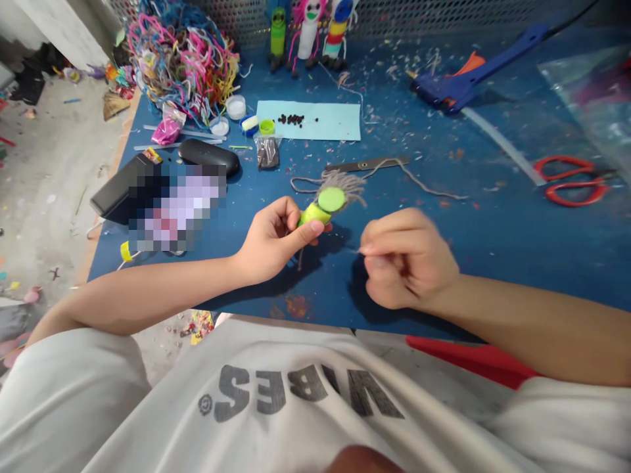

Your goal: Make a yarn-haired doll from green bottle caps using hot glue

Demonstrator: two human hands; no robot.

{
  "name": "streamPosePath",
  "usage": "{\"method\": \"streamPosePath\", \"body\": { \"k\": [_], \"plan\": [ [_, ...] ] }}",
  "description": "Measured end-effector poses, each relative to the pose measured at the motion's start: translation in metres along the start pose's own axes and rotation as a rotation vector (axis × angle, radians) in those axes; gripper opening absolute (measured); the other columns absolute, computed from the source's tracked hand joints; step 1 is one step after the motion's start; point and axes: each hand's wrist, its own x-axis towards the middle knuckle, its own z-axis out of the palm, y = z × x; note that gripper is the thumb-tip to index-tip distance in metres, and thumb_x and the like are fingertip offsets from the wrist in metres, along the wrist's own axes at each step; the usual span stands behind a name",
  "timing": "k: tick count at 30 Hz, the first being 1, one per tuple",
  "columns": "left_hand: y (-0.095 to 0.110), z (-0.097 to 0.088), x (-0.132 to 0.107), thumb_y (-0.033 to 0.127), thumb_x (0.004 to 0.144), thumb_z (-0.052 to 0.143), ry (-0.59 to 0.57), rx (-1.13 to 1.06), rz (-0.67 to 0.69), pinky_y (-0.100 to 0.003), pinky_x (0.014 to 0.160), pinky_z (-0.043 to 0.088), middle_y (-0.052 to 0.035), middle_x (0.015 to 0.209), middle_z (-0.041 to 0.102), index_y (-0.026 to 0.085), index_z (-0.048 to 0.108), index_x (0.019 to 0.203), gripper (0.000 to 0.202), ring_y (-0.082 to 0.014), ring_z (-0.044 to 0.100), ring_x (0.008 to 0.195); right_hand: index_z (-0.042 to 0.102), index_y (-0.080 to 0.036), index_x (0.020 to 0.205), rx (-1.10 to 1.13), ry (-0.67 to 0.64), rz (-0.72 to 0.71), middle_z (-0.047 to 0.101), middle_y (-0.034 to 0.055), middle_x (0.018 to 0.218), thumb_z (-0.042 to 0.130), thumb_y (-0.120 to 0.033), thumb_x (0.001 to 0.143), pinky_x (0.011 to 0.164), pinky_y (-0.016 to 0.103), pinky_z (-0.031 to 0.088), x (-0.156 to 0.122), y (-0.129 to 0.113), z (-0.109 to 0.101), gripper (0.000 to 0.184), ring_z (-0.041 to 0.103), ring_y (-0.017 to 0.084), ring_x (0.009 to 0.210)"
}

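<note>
My left hand (271,240) is closed around a small green doll (315,213), thumb along its side. The doll has a flat, round, lime-green top (332,199) with grey yarn hair (351,184) spread behind it. Grey strands also hang below the fingers. To the right, apart from the doll, my right hand (409,259) is blurred, its thumb and forefinger pinched together. A thin, pale tip shows at the pinch, too small to name. Just beyond the doll, a loose grey yarn strand (434,190) lies across a dark flat strip (367,164).
A yarn heap (182,66) and finished dolls (308,33) stand at the back. Black beads lie on light-blue paper (340,121). A blue glue gun (444,89) and red-handled scissors (574,177) lie right. Left are a black case (210,156), a black box (123,190) and a blurred-out phone-like object (182,203).
</note>
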Motion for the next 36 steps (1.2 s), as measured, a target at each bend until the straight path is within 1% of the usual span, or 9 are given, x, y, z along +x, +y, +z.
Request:
{"method": "streamPosePath", "body": {
  "k": [4, 9, 11, 16, 18, 20, 23, 29, 36],
  "plan": [
    [0.003, 0.0, -0.005, 0.061, 0.09, 0.097, 0.057, -0.001, -0.001, -0.021, 0.068, 0.059, 0.0042, 0.083, 0.07, 0.025, 0.043, 0.095, 0.065, -0.0187, 0.085, 0.092, 0.066, -0.026, 0.098, -0.129, 0.282, 0.03, 0.066, 0.0057, 0.1, 0.065, -0.048, 0.112, 0.047, 0.029, 0.048, -0.003, 0.023, 0.002, 0.026, 0.059, 0.012, 0.059],
    [0.008, -0.001, -0.008, 0.06, 0.093, 0.094, 0.068, -0.001, -0.027, -0.023, 0.069, 0.061, 0.0023, 0.09, 0.079, 0.026, 0.044, 0.106, 0.062, -0.0174, 0.086, 0.09, 0.077, -0.031, 0.107, -0.154, 0.114, 0.044, 0.076, 0.005, 0.104, 0.071, -0.04, 0.111, 0.064, 0.039, 0.062, -0.002, 0.026, -0.009, 0.011, 0.073, 0.02, 0.072],
    [0.01, 0.0, -0.009, 0.058, 0.095, 0.094, 0.08, -0.011, -0.023, -0.022, 0.069, 0.061, 0.0014, 0.093, 0.08, 0.026, 0.045, 0.107, 0.06, -0.0174, 0.086, 0.091, 0.079, -0.032, 0.108, -0.101, 0.043, 0.039, 0.08, 0.0037, 0.101, 0.073, -0.034, 0.11, 0.062, 0.036, 0.062, 0.002, 0.026, -0.01, 0.006, 0.075, 0.019, 0.071],
    [0.011, 0.003, -0.015, 0.057, 0.094, 0.094, 0.136, -0.038, -0.017, -0.021, 0.065, 0.058, 0.0032, 0.088, 0.078, 0.025, 0.044, 0.106, 0.06, -0.017, 0.085, 0.083, 0.079, -0.022, 0.102, 0.046, 0.347, 0.247, 0.08, 0.0042, 0.087, 0.079, -0.036, 0.109, 0.045, 0.024, 0.046, 0.012, 0.042, 0.003, 0.016, 0.063, 0.01, 0.053],
    [0.01, 0.003, -0.015, 0.057, 0.094, 0.094, 0.152, -0.05, -0.011, -0.021, 0.063, 0.057, 0.0048, 0.085, 0.076, 0.025, 0.044, 0.105, 0.061, -0.0169, 0.085, 0.081, 0.079, -0.02, 0.101, 0.08, 0.374, 0.351, 0.08, 0.0049, 0.084, 0.082, -0.039, 0.108, 0.045, 0.023, 0.045, 0.014, 0.048, 0.006, 0.021, 0.062, 0.009, 0.051],
    [0.009, 0.003, -0.013, 0.057, 0.093, 0.094, 0.169, -0.056, -0.013, -0.02, 0.061, 0.056, 0.0054, 0.084, 0.076, 0.025, 0.044, 0.105, 0.061, -0.0172, 0.086, 0.081, 0.08, -0.021, 0.103, 0.032, 0.318, 0.377, 0.08, 0.0062, 0.088, 0.081, -0.035, 0.108, 0.048, 0.024, 0.047, 0.015, 0.047, 0.004, 0.015, 0.064, 0.01, 0.054],
    [0.008, 0.001, -0.01, 0.06, 0.092, 0.094, 0.199, -0.04, -0.024, -0.021, 0.061, 0.057, 0.0059, 0.083, 0.076, 0.026, 0.044, 0.106, 0.062, -0.0181, 0.086, 0.082, 0.082, -0.024, 0.103, -0.118, 0.212, 0.256, 0.081, 0.0075, 0.093, 0.077, -0.023, 0.107, 0.059, 0.03, 0.054, 0.016, 0.036, -0.002, 0.006, 0.072, 0.015, 0.068],
    [0.006, 0.0, -0.008, 0.06, 0.092, 0.095, 0.155, 0.035, 0.005, -0.022, 0.061, 0.058, 0.0069, 0.079, 0.072, 0.027, 0.045, 0.106, 0.062, -0.017, 0.084, 0.08, 0.081, -0.027, 0.109, -0.184, 0.007, 0.056, 0.083, 0.0035, 0.096, 0.078, -0.016, 0.103, 0.072, 0.032, 0.063, 0.017, 0.011, -0.009, 0.013, 0.079, 0.02, 0.083],
    [0.005, -0.002, -0.008, 0.057, 0.093, 0.095, 0.145, 0.079, 0.025, -0.022, 0.06, 0.059, 0.0063, 0.081, 0.074, 0.027, 0.048, 0.107, 0.058, -0.0162, 0.083, 0.078, 0.08, -0.034, 0.109, -0.149, -0.104, 0.182, 0.084, 0.0007, 0.102, 0.075, -0.018, 0.106, 0.08, 0.034, 0.066, 0.014, 0.002, -0.013, 0.017, 0.082, 0.02, 0.094]
  ]
}}
